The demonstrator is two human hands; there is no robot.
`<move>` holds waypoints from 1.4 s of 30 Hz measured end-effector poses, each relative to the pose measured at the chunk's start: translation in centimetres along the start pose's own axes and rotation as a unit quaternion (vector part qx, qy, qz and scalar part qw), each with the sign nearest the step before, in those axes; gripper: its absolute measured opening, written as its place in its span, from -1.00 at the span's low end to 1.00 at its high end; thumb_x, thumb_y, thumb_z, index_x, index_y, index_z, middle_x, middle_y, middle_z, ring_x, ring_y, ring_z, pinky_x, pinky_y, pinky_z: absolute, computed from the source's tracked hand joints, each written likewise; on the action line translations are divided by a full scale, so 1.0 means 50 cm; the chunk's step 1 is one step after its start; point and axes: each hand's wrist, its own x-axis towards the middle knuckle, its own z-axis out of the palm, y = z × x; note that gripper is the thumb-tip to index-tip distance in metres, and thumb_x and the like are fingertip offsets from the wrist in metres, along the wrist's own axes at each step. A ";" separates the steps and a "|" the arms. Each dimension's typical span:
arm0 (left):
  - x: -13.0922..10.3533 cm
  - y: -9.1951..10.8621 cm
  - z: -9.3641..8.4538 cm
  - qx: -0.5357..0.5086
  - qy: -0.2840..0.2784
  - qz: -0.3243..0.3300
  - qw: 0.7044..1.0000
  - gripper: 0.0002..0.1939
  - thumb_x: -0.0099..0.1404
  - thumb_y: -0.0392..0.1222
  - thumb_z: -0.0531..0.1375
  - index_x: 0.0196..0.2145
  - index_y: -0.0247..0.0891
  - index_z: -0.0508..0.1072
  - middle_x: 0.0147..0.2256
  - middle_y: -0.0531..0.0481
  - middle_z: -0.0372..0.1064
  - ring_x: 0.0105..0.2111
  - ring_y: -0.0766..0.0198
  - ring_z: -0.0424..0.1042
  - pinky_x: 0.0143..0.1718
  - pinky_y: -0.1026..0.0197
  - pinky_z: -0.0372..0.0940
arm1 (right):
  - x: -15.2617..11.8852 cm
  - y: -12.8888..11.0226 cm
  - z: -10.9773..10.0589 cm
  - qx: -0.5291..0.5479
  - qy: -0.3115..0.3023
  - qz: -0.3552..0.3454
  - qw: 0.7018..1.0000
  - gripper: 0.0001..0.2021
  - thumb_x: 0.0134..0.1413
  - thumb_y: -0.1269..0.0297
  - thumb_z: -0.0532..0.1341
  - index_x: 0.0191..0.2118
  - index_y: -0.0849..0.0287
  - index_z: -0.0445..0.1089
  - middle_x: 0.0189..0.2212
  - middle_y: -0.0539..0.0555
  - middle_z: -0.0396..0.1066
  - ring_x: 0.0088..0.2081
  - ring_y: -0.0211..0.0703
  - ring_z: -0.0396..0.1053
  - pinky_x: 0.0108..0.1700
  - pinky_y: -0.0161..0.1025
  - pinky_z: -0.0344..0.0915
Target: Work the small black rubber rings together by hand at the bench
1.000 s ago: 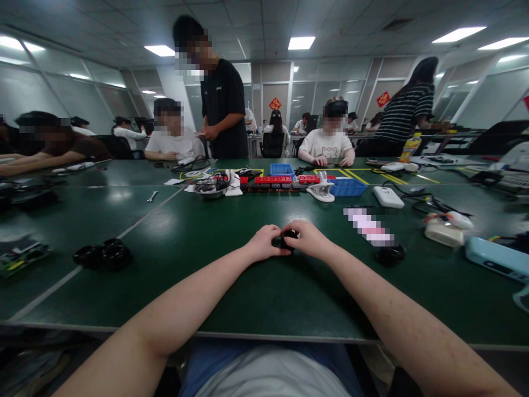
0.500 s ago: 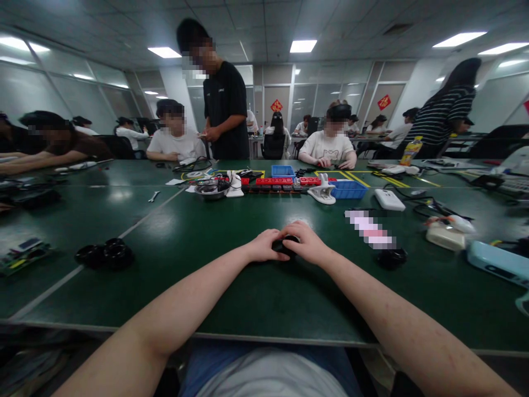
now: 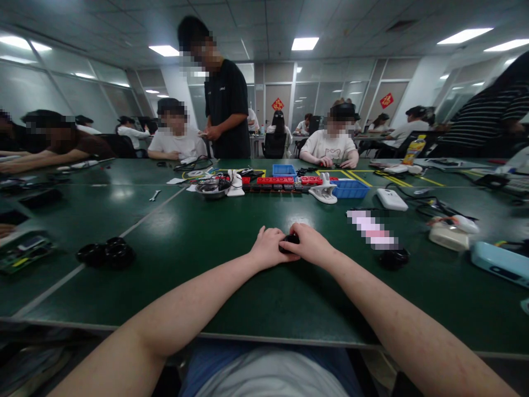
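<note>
A small black rounded object [image 3: 291, 239] is between my two hands at the middle of the table. My left hand [image 3: 269, 247] closes on its left side, with the thumb running along the near side. On the right, my right hand [image 3: 309, 242] curls round it with bent fingers. The hands touch or nearly touch each other and cover most of the object, so its exact kind does not show. Several black, shiny ring-like pieces [image 3: 119, 252] sit together on the green table [image 3: 198, 231] to the left. Another black piece [image 3: 394, 257] lies to the right, beside a blurred-out flat item.
Across the table stand a red row of parts [image 3: 276, 180], blue bins [image 3: 350, 189], a white clamp [image 3: 324, 190] and a metal bowl [image 3: 212, 187]. A wrench [image 3: 155, 196] and a circuit board [image 3: 27, 251] lie left. Right are a white box [image 3: 392, 199] and a light-blue case [image 3: 500, 264]. Co-workers sit opposite.
My left hand has turned and its fingers have shifted on the black object; my right fingers have drawn in. A person in a striped top has moved further right.
</note>
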 end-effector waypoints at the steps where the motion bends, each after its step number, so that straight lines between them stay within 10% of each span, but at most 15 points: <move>1: 0.000 0.000 0.000 -0.001 0.002 0.001 1.000 -0.51 -0.04 0.27 0.17 -0.42 -0.25 0.35 -0.28 -0.05 0.29 -0.15 0.07 0.26 0.10 -0.16 -0.13 | 0.001 0.001 0.002 0.004 0.001 0.002 1.000 -0.69 -0.09 0.01 0.17 -0.35 0.19 0.27 -0.40 0.09 0.33 -0.39 -0.17 0.27 -0.43 -0.31 0.09; 26: 0.020 -0.043 -0.008 -0.206 -0.098 0.074 0.971 -0.63 -0.06 -0.10 0.30 -0.26 -0.27 0.42 -0.21 0.00 0.38 -0.17 0.07 0.34 -0.13 0.12 0.23 | -0.002 -0.008 0.000 0.117 -0.019 -0.194 0.974 -0.82 -0.20 0.50 0.08 -0.48 0.14 0.40 -0.42 -0.03 0.43 -0.26 -0.14 0.21 -0.14 -0.19 0.09; 33: 0.012 -0.041 -0.017 -0.168 -0.079 0.079 0.979 -0.41 -0.05 -0.01 0.29 -0.07 -0.31 0.30 -0.11 -0.12 0.30 -0.08 0.02 0.27 -0.04 0.04 0.16 | 0.002 0.008 -0.029 0.101 0.067 -0.114 0.986 -0.83 -0.05 0.35 0.08 -0.30 0.17 0.36 -0.29 0.06 0.39 -0.21 -0.11 0.24 -0.15 -0.19 0.12; 42: 0.001 -0.017 -0.005 -0.074 -0.023 0.032 0.997 -0.29 -0.15 0.24 0.26 -0.12 -0.24 0.28 -0.15 -0.09 0.26 -0.10 0.02 0.24 -0.07 0.02 0.15 | 0.001 0.007 -0.011 0.021 -0.008 -0.017 1.000 -0.63 -0.07 -0.02 0.15 -0.26 0.18 0.27 -0.34 0.10 0.33 -0.32 -0.14 0.27 -0.35 -0.28 0.13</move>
